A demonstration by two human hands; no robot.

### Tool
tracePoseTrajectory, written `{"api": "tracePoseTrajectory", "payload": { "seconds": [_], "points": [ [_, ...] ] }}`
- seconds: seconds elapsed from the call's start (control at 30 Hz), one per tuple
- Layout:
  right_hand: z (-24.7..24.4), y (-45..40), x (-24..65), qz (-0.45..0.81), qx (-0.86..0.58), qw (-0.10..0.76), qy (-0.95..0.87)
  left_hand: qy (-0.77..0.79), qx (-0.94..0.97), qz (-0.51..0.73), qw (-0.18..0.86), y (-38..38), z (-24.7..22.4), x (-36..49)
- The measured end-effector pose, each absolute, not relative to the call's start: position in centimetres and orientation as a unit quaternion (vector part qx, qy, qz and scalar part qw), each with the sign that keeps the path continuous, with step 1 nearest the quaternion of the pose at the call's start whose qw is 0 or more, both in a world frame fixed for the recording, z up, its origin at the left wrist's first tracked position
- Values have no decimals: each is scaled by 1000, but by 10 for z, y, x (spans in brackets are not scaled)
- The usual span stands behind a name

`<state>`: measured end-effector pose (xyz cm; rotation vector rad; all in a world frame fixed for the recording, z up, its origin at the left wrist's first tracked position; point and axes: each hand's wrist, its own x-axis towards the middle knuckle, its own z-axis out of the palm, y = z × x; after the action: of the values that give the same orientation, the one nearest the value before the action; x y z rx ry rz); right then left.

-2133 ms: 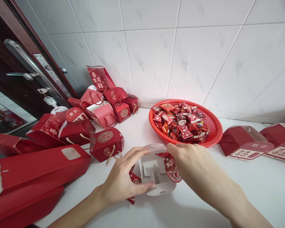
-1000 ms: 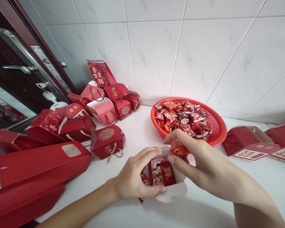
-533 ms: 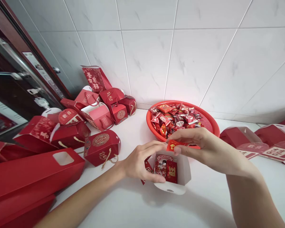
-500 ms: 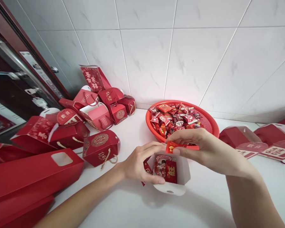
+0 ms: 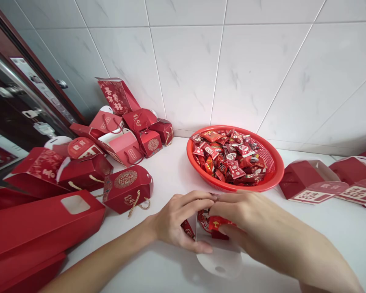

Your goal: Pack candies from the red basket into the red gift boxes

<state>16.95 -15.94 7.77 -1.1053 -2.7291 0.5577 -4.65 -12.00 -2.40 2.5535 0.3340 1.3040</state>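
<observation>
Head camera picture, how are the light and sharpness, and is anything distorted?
Head view: soft light, with diffuse shadows on the white table near the hands; head view: the right hand looks slightly blurred, the keys soft; head view: wall tile lines splay, probably wide-angle distortion.

what seems a white table (image 5: 170, 173) bears red boxes (image 5: 126, 190), a basket (image 5: 273, 156).

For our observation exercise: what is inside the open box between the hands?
A patterned red packet shows, and a bright red packet in the right hand. That hand covers much of the open box; anything beneath is hidden.
</observation>
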Motion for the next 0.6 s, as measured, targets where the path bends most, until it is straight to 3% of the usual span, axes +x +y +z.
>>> {"api": "tracePoseTrajectory", "payload": {
  "seconds": [0.27,0.43,0.6],
  "points": [
    [74,-155,169,181,-370,32,-911,125,874,447,143,-118,-26,-47],
    [82,-148,176,225,-384,69,-893,161,853,451,204,-120,-21,-48],
    [87,-139,181,269,-396,132,-868,313,787,452,279,-122,12,-48]
  ]
}}
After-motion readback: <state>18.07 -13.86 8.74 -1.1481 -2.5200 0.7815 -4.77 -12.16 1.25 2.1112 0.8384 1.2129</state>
